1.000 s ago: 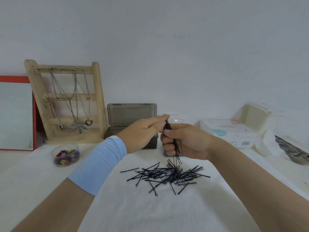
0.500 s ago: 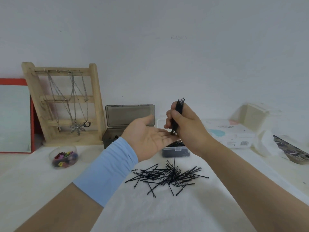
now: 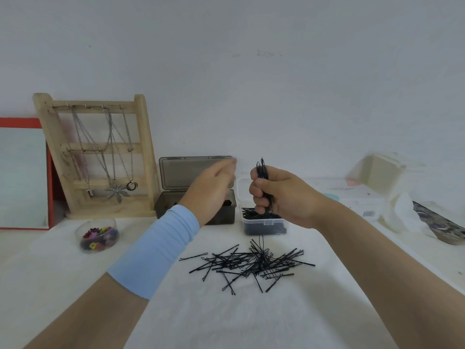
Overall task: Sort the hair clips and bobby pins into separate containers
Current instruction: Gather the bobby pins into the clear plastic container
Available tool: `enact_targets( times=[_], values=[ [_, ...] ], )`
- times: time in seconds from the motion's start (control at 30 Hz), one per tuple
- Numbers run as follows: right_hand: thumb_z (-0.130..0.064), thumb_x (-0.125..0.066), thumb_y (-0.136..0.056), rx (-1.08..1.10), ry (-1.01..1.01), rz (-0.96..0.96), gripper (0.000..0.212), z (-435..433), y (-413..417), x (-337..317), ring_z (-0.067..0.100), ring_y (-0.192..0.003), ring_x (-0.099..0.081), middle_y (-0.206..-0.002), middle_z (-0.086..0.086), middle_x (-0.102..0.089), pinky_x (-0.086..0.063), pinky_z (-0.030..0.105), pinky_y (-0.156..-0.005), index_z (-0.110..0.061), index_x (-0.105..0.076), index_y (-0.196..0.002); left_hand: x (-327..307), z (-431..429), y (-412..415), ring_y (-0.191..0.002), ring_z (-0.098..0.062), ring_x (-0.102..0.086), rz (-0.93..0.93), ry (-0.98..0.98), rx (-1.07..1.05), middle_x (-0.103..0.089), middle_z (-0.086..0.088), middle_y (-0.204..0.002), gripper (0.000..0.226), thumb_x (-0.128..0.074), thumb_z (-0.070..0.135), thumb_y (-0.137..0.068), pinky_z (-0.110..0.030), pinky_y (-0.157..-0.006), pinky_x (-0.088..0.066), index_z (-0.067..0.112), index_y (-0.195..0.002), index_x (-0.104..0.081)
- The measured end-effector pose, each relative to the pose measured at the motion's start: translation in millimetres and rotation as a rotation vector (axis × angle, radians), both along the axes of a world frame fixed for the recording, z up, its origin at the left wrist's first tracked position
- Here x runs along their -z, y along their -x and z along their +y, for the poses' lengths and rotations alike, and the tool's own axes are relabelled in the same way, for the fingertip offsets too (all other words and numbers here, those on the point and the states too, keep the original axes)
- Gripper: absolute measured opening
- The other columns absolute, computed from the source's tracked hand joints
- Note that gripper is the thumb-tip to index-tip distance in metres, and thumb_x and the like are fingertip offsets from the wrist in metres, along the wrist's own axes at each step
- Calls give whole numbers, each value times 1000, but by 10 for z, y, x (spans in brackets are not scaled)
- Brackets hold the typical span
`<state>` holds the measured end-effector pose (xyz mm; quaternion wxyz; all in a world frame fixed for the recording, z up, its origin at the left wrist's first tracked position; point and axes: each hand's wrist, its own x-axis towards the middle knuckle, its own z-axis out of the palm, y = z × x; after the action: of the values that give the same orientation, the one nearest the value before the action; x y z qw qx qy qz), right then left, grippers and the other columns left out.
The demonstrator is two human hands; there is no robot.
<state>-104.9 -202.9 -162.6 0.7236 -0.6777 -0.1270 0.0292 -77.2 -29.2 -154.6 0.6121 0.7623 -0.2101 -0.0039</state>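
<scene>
Bobby pins [image 3: 262, 170] fisted in right hand [image 3: 280, 197]; left hand [image 3: 212, 188] (blurred) flat, empty, now apart.

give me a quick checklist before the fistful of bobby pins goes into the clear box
1. Grip on the bundle of bobby pins: ok, the right hand is curled round it, tips sticking out above.
2. Clear box open and below the bundle: ok, pins already inside.
3. Left hand away from the box mouth: ok, it is to the left, blurred.
4. Lower pin ends even: cannot tell, hidden by the hand.
5. All pins gathered: not ok, a loose pile lies on the cloth.
</scene>
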Motion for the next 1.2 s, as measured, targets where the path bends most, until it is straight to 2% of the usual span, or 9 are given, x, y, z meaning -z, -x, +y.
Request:
enact_targets(
  times=[0.1, 0.23, 0.37, 0.5, 0.6, 0.83, 0.93, 1.1, 1.2],
  values=[
    [-2, -34, -105, -65, 117, 13, 20, 4, -6, 19, 16, -60, -36, -72, 4, -43, -37, 28, -58, -12, -50, -96, 74, 7, 15, -124, 11, -46, -247, -126, 170, -53, 22, -136, 38, -37, 35, -105, -14, -109, -30, 37, -142, -48],
    [-4, -36, -104, -2, 365, 18, 19, -85, -48, 17, 14, -58, -39, -71, 1, -45, -37, 24, -55, -13, -53, -98, 142, 42, -61, -117, 3, -54, -322, -225, 155, -63, 17, -124, 41, -36, 47, -99, -26, -108, -38, 40, -133, -58],
    [-9, -37, -103, 299, 937, -180, 21, -261, -186, 17, 18, -70, -46, -85, 1, -55, -37, 29, -62, -16, -56, -101, 217, 64, -114, -123, 3, -50, -337, -260, 37, -60, 20, -130, 36, -34, 37, -106, -22, -106, -35, 32, -130, -60],
    [-13, -44, -104, 270, 1307, -296, 22, -303, -274, 144, 20, -95, -57, -109, 1, -60, -38, 26, -77, -13, -64, -113, 377, 52, -171, -129, -3, -48, -329, -357, 28, -55, 15, -139, 40, -33, 37, -106, -26, -110, -34, 29, -141, -50],
    [-13, -53, -100, 222, 1336, -273, 25, -285, -330, 276, 26, -106, -57, -114, 7, -57, -38, 26, -87, -15, -65, -123, 442, 34, -207, -133, -5, -44, -353, -467, 22, -50, 12, -145, 42, -33, 36, -106, -23, -109, -30, 27, -145, -45],
    [-19, -76, -86, 210, 1027, -195, 67, -402, -294, 214, 5, -100, -64, -113, -10, -70, -47, 16, -88, -30, -46, -145, 496, 18, -226, -140, -7, -36, -378, -634, 50, -42, 9, -152, 44, -32, 35, -106, -21, -110, -24, 29, -149, -39],
    [-20, -75, -86, 304, 934, -238, 48, -553, -282, 107, -4, -92, -65, -104, -16, -72, -49, 20, -88, -30, -62, -131, 492, -56, -221, -145, -5, -25, -407, -712, 97, -32, 12, -157, 47, -32, 36, -106, -24, -118, -17, 29, -152, -33],
    [-12, -70, -88, 293, 1261, -131, 25, -663, -286, 94, 4, -85, -61, -99, -12, -72, -44, 18, -80, -27, -75, -107, 449, -326, -224, -148, -15, -20, -455, -998, 241, -28, 3, -159, 53, -30, 41, -105, -35, -121, -15, 21, -154, -25],
    [-15, -68, -89, 251, 1287, -108, 20, -661, -279, 132, 2, -82, -59, -88, -16, -67, -41, 13, -69, -26, -77, -102, 502, -386, -245, -151, -9, -8, -458, -1187, 321, -16, 6, -164, 55, -22, 42, -106, -34, -123, 0, 20, -157, -18]
  ],
)
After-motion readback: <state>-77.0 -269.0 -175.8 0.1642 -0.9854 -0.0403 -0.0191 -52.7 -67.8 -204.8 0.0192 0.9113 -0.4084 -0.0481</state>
